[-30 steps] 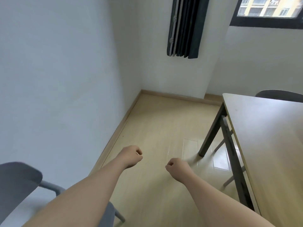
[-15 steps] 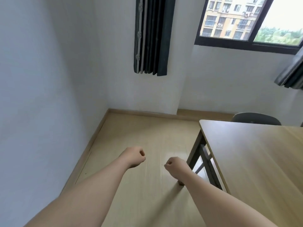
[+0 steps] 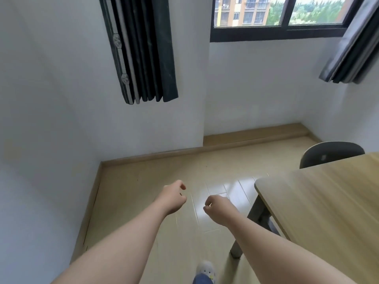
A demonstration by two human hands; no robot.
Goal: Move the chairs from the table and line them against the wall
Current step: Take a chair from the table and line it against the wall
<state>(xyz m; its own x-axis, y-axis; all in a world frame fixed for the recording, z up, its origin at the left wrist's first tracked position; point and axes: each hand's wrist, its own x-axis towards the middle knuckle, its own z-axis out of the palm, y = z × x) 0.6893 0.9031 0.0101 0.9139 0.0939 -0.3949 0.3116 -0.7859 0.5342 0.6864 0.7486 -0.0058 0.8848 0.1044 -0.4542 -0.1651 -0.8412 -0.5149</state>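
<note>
A dark grey chair point(image 3: 330, 153) stands at the far end of the wooden table point(image 3: 320, 203); only the curved top of its backrest shows above the tabletop. My left hand point(image 3: 173, 198) and my right hand point(image 3: 220, 211) are held out in front of me over the floor, both curled into loose fists with nothing in them. They are well short of the chair, to the left of the table's near corner. The white wall point(image 3: 51, 140) runs along my left side.
A dark table leg point(image 3: 249, 226) stands just right of my right hand. Bare wooden floor point(image 3: 164, 171) stretches between the wall and the table. Dark curtains point(image 3: 143, 48) hang beside a window point(image 3: 279, 17). My shoe point(image 3: 206, 269) shows at the bottom edge.
The view has swung up and to the right: the grey chair at the lower left has dropped out of sight, and the window and the chair behind the table have come into view. Both hands stay fisted.
</note>
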